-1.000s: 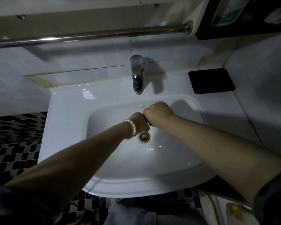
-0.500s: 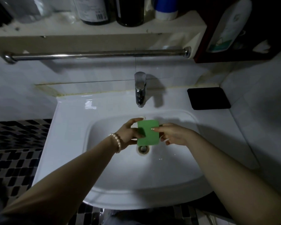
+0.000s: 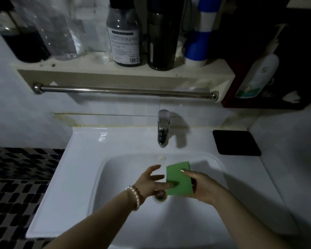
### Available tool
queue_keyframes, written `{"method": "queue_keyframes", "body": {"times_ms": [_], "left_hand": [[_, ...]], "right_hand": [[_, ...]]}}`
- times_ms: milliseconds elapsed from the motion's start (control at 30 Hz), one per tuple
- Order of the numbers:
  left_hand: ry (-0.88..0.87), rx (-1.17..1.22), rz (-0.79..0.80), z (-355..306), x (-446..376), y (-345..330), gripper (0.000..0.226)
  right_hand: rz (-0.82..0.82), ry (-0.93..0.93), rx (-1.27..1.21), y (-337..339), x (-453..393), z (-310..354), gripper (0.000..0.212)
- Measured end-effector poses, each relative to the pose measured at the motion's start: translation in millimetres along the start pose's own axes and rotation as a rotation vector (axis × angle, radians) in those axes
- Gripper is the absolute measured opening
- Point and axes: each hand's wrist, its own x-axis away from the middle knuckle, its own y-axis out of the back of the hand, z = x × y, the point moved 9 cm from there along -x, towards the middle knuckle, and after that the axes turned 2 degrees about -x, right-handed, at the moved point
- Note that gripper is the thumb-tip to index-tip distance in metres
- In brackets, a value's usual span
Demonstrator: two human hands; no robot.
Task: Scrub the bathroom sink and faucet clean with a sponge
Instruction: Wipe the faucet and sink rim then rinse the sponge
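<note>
A flat green sponge point(image 3: 180, 177) is held over the bowl of the white sink point(image 3: 83, 177), just above the drain point(image 3: 160, 195). My right hand point(image 3: 206, 187) holds its right edge, a finger lying across the front face. My left hand point(image 3: 151, 181), with a pearl bracelet at the wrist, is spread with straight fingers; one fingertip touches the sponge's left edge. The chrome faucet point(image 3: 162, 128) stands behind the bowl, and no water runs from it.
A black pad point(image 3: 236, 142) lies on the sink's back right corner. A steel towel bar point(image 3: 126, 90) runs under a shelf point(image 3: 115, 72) holding several bottles. A dark cabinet point(image 3: 276, 69) with a pump bottle is at the right. Mosaic floor tiles lie to the left.
Both fists were pressed together over the drain; now the sponge is unfolded flat. My left hand has let go of it and spread open while my right keeps it. The view tilted upward.
</note>
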Motion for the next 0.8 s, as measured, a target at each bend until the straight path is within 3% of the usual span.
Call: {"method": "queue_keyframes", "body": {"times_ms": [100, 233, 367, 467, 600, 800], "left_hand": [[0.039, 0.083, -0.091, 0, -3, 18, 0.051], [0.043, 0.239, -0.152, -7, -9, 39, 0.030], [-0.004, 0.323, -0.199, -18, -13, 50, 0.029], [-0.004, 0.354, -0.200, -21, -14, 52, 0.030], [0.003, 0.375, -0.206, -18, -14, 56, 0.031], [0.024, 0.403, -0.204, -13, -14, 57, 0.030]], "right_hand": [[-0.209, 0.215, 0.045, 15, -1, 56, 0.035], [-0.579, 0.761, 0.359, 1, 27, 166, 0.035], [-0.564, 1.146, 0.791, -69, 39, 223, 0.035], [-0.567, 1.246, 1.091, -111, 29, 237, 0.044], [-0.522, 1.228, 1.342, -137, 9, 238, 0.043], [-0.451, 1.030, 1.280, -131, -17, 230, 0.044]]}}
